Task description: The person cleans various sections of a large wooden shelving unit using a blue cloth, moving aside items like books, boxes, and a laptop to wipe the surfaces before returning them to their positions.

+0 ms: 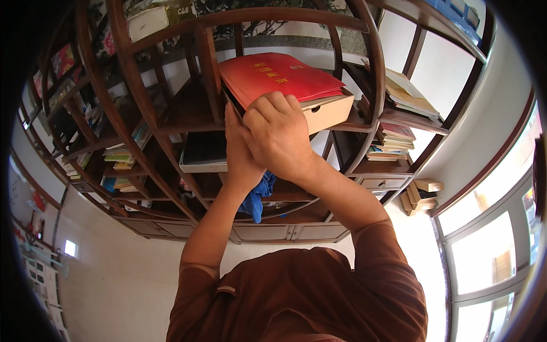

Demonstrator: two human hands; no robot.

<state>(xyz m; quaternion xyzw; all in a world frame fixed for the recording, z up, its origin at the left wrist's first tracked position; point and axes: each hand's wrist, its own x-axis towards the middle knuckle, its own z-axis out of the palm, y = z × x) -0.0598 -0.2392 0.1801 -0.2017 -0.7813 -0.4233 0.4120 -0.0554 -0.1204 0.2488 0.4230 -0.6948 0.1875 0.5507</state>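
A shallow tan cardboard box point(330, 114) juts toward me from a shelf compartment. Red certificate folders point(279, 74) with gold lettering are stacked in its top and rise above its rim. At the box's near left corner, my right hand point(278, 134) is closed, its fingers curled over the edge by the folders. My left hand point(236, 151) grips the same corner from the left, one finger stretched up along the side; the right hand partly covers it. A blue cloth point(259, 196) hangs below my hands by the left wrist; what holds it is hidden.
The dark wooden shelf unit point(370, 74) has curved uprights around the box. A dark flat box with a pale edge point(202, 154) lies one level lower. Books point(393, 139) and papers point(407, 94) fill compartments at right. Cardboard boxes point(421, 196) stand on the floor near the glazed door point(484, 251).
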